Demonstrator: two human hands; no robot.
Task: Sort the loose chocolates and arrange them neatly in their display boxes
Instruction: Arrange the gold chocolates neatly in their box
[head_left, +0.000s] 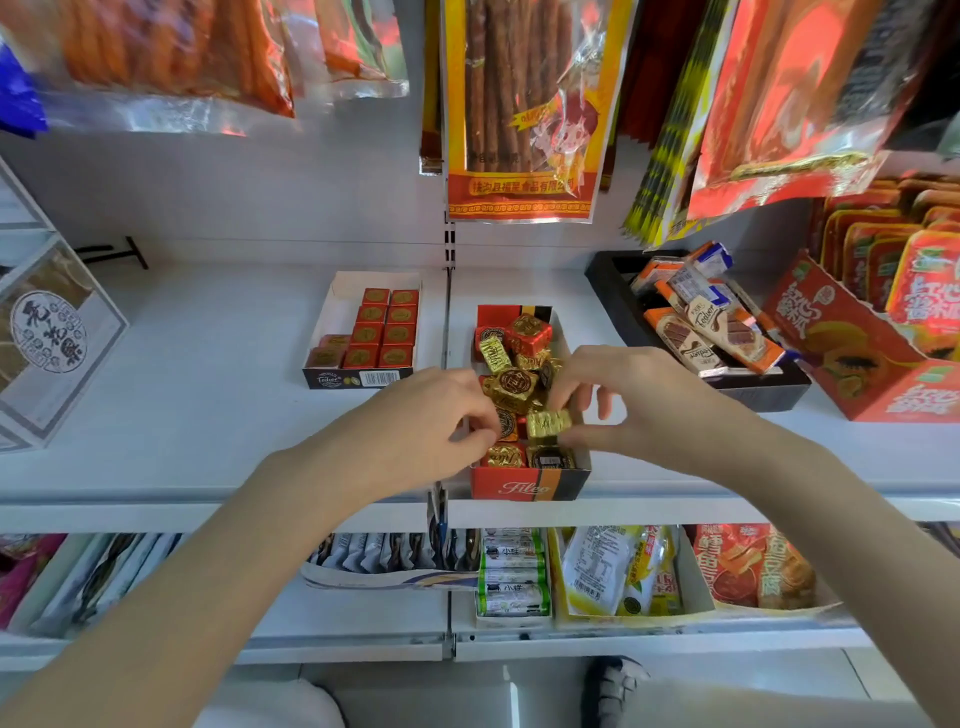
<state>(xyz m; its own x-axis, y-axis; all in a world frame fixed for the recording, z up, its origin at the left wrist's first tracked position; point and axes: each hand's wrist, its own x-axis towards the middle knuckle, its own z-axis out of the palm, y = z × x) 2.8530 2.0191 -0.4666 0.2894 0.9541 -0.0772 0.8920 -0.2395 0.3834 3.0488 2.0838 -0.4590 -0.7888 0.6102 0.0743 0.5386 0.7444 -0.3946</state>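
Fingers of the right hand (644, 400) pinch a gold chocolate (549, 423); left hand (441, 415) pinches another beside it; best seat each flat in the orange box (530, 483).

"Fileo" stands in white script on the front wall of the red and black display box (524, 486). The dark front of the white tray (358, 378) of red cubes carries "Torloor" or similar, too small to be sure, beside a barcode.
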